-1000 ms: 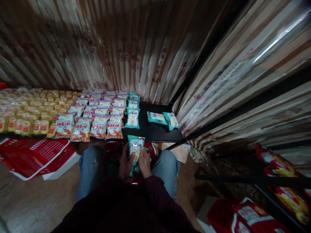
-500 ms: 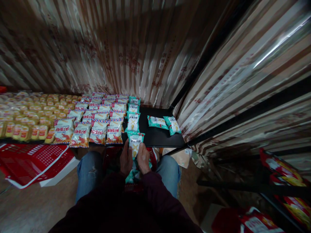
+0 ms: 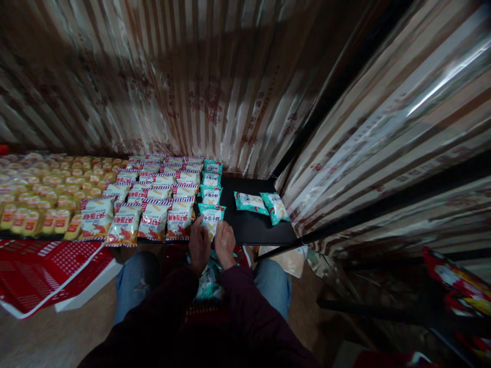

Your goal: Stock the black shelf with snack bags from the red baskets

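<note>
A green-and-white snack bag [image 3: 211,216] stands at the front of a column of similar green bags [image 3: 210,196] on the black shelf [image 3: 249,230]. My left hand [image 3: 199,245] grips its left side, and my right hand [image 3: 225,244] holds its right side. Left of this column are rows of white bags with red print and striped edges [image 3: 154,220]. Two more green bags, one [image 3: 250,202] lying sideways and one [image 3: 275,207] slanted, rest on the shelf to the right. Below my hands, more green bags [image 3: 209,286] lie in a red basket.
Yellow packaged cakes [image 3: 49,199] fill the shelf's left part. A red basket [image 3: 49,271] is on the floor at the left. A black diagonal post [image 3: 345,217] crosses at the right, near red packages [image 3: 456,276]. A striped sheet [image 3: 172,87] hangs behind.
Both hands have brought the green bag in against the column, onto the shelf's front edge. The view has shifted slightly, so the shelf sits lower in the picture.
</note>
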`<state>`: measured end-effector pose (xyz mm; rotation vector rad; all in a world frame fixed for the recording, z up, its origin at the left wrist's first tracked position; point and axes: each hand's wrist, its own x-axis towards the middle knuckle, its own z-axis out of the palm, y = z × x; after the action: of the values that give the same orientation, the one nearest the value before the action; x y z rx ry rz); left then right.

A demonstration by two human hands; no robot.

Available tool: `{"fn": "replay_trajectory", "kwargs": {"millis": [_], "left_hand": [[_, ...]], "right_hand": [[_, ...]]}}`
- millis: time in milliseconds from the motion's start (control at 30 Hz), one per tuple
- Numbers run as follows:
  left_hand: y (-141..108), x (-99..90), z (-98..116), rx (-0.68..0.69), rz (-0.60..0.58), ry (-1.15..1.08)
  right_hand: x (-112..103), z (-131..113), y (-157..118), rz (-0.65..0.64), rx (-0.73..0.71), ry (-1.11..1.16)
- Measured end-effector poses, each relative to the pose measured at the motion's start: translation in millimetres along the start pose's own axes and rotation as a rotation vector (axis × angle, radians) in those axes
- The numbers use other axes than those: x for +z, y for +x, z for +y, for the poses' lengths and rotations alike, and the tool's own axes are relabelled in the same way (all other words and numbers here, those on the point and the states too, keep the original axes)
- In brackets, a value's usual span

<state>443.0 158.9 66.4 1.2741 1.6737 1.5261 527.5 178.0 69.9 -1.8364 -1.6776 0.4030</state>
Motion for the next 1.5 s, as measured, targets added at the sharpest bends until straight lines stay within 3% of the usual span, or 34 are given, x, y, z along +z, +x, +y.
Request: {"fn": "replay_trajectory", "kwargs": {"millis": [200, 533, 867, 967, 1167, 1300, 1500], "left_hand": [[11.2, 4.4, 0.8, 0.111, -0.049, 0.112], [19.9, 14.1, -9.2, 0.135, -0.031, 0.165], [20.4, 24.2, -28.8, 0.284, 0.062, 0.322], [25.4, 26.7, -25.6, 0.266, 0.083, 0.337], [36.6, 28.2, -14.3, 0.139, 0.046, 0.311], [41.9, 26.3, -4.9, 0.048, 0.002, 0.261], [54.1, 25.8, 3.5, 0.047, -0.004, 0.277]], "right_hand": [[5.9, 0.4, 15.8, 0.065, -0.02, -0.004], [11.0, 3.6, 25.7, 0.046, 0.016, -0.058], [2.3, 8.8, 34.2, 0.166, -0.003, 0.254], [2.0, 10.2, 45.5, 0.131, 0.018, 0.363], [2.8, 4.5, 59.7, -0.078, 0.063, 0.552], [3.0, -3.1, 60.7, -0.073, 0.047, 0.623], [7.5, -8.1, 69.7, -0.046, 0.075, 0.625]]}}
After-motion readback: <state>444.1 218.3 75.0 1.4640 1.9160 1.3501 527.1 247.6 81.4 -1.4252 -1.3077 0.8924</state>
